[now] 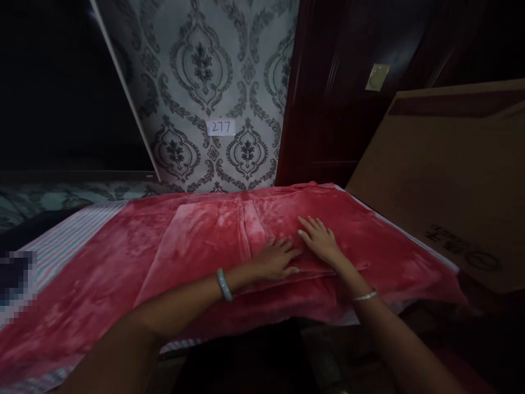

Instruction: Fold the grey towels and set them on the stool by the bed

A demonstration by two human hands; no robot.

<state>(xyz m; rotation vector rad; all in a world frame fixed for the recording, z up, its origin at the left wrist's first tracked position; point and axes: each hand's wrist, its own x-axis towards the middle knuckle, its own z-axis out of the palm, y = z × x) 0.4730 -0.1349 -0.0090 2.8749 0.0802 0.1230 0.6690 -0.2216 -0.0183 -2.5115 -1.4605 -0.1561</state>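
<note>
A red plush cloth [205, 235], folded flat with raised ridges near its middle, lies on a wider spread of the same red fabric [98, 284]. Whether it is a garment or a blanket I cannot tell. My left hand [276, 258], a pale bangle on its wrist, lies palm down on the cloth with fingers stretched out. Just to the right and slightly farther off, my right hand [320, 239] rests flat on the same cloth, its fingers spread. Neither hand grips anything.
Under the red fabric a striped sheet [77, 224] shows at the left. A large cardboard box [447, 180] stands along the right side. Behind are a patterned wall [200, 98], a dark red wooden panel [328, 109] and a big dark screen-like panel [61, 82].
</note>
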